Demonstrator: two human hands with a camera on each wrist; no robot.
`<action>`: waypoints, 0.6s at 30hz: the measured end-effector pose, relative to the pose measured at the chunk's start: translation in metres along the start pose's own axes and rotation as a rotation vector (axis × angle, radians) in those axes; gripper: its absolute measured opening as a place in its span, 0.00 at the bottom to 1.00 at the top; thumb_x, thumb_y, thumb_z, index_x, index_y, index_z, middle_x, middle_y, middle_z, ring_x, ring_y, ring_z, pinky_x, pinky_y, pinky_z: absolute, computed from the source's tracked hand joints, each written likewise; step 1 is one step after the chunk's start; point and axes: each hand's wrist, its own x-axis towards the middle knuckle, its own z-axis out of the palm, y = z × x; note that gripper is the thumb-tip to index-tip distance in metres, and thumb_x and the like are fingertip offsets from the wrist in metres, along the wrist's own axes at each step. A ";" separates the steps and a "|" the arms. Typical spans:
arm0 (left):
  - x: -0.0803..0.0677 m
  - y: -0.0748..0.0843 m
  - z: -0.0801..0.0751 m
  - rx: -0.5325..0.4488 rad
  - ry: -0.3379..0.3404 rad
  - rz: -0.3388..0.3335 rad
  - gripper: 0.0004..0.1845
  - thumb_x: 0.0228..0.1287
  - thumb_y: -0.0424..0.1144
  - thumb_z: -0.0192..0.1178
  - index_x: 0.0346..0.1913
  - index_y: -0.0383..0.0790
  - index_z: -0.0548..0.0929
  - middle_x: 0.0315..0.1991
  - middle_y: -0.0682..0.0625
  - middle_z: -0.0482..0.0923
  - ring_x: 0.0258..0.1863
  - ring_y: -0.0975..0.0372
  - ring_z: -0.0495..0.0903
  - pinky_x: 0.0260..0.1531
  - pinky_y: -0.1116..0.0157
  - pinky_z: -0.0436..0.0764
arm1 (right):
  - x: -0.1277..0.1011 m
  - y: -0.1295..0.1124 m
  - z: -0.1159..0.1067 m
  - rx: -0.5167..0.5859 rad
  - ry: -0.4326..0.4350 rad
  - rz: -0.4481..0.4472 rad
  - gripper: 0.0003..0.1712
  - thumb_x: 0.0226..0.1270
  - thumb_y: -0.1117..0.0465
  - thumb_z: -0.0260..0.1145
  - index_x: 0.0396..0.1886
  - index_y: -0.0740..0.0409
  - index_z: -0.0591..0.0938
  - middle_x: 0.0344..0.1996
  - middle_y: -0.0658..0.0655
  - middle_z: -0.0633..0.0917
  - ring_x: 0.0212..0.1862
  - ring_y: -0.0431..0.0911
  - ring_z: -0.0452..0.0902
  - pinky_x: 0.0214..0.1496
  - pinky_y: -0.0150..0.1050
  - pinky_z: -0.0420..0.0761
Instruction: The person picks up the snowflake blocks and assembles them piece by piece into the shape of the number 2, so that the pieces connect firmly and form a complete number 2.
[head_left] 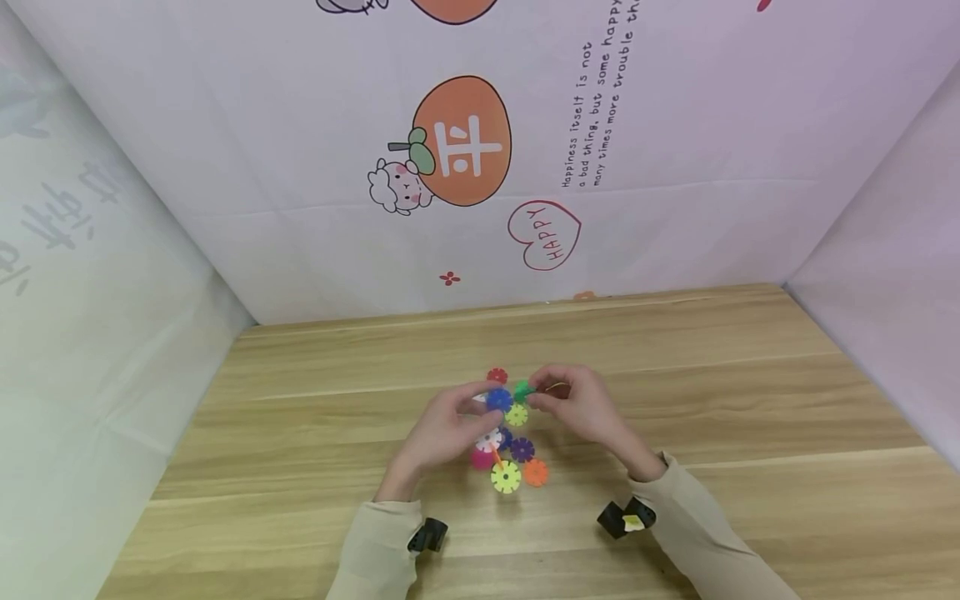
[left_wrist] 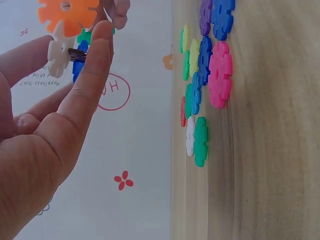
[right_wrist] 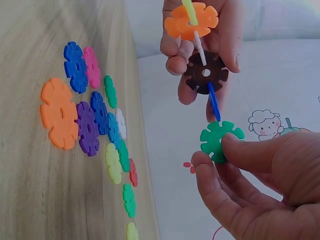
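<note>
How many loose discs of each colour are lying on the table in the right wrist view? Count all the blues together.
Blue discs: 3
Green discs: 3
Yellow discs: 2
Orange disc: 1
Purple disc: 1
Pink disc: 1
White disc: 1
Red disc: 1
Total: 13

Green disc [right_wrist: 212, 141] — part-covered by right grip [right_wrist: 267, 182], yellow disc [right_wrist: 190, 11] — cropped by right wrist view's top edge
</note>
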 end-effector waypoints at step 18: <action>0.000 -0.001 -0.001 -0.030 -0.060 0.060 0.26 0.65 0.39 0.62 0.65 0.42 0.73 0.60 0.45 0.75 0.50 0.55 0.80 0.43 0.62 0.82 | 0.001 0.000 -0.002 0.030 -0.058 -0.060 0.05 0.57 0.69 0.70 0.35 0.62 0.86 0.34 0.57 0.87 0.35 0.45 0.83 0.37 0.32 0.83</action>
